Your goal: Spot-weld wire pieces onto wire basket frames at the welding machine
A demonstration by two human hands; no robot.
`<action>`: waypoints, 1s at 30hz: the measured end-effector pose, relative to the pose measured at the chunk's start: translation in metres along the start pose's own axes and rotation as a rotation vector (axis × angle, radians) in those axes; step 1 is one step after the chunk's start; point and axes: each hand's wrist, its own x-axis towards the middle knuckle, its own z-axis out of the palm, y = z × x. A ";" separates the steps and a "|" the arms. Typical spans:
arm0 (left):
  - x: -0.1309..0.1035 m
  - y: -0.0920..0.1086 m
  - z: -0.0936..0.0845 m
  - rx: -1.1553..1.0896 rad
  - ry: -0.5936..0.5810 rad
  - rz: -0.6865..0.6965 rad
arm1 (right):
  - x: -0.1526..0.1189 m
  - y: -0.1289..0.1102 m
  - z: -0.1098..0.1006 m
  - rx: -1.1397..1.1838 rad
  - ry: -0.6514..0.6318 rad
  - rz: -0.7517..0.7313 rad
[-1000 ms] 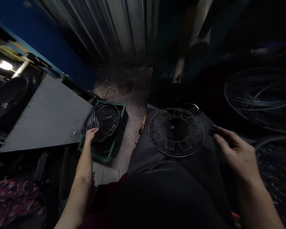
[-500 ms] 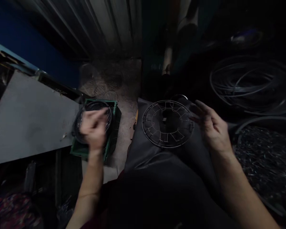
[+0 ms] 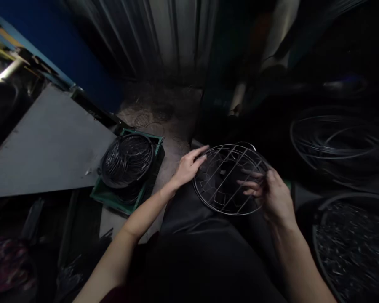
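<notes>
A round wire grid (image 3: 222,181) with straight parallel bars lies over a wire ring with zigzag loops, above dark cloth on my lap. My left hand (image 3: 188,167) grips the grid's upper left rim, thumb and fingers close together. On the opposite side, my right hand (image 3: 276,198) holds the rim, its fingers showing through the bars and slightly blurred. Part of a shiny curved wire (image 3: 248,145) sticks out just behind the grid. How the grid and the looped ring touch is hard to make out.
At left, a green crate (image 3: 159,142) carries a dark round tub (image 3: 151,155) heaped with bent wires. Beside it stands a grey panel (image 3: 50,143). Right of me are a large wire coil (image 3: 334,145) and a container (image 3: 318,219) full of small metal pieces.
My left hand has moved right, from above the crate to the ring at my lap. A barred grid now covers the looped ring, and my right hand has closed on its rim.
</notes>
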 end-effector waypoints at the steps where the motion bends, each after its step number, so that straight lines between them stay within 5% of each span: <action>1: 0.008 -0.008 0.003 -0.030 -0.050 -0.050 | 0.004 -0.001 0.001 -0.019 0.018 0.003; 3: 0.018 -0.019 0.013 -0.025 -0.062 -0.075 | 0.012 -0.002 0.001 -0.151 0.104 -0.054; 8: 0.024 -0.030 0.036 0.189 0.013 0.125 | 0.025 0.003 -0.004 -0.787 0.428 -0.420; 13: 0.031 -0.037 0.041 0.383 -0.045 0.111 | 0.034 0.014 -0.010 -1.046 0.425 -0.455; 23: 0.026 -0.051 0.039 0.237 -0.037 0.108 | 0.030 0.029 -0.035 -0.864 0.179 -0.290; 30: 0.031 -0.059 0.039 0.107 -0.044 0.140 | 0.003 0.046 -0.042 -0.502 0.285 -0.259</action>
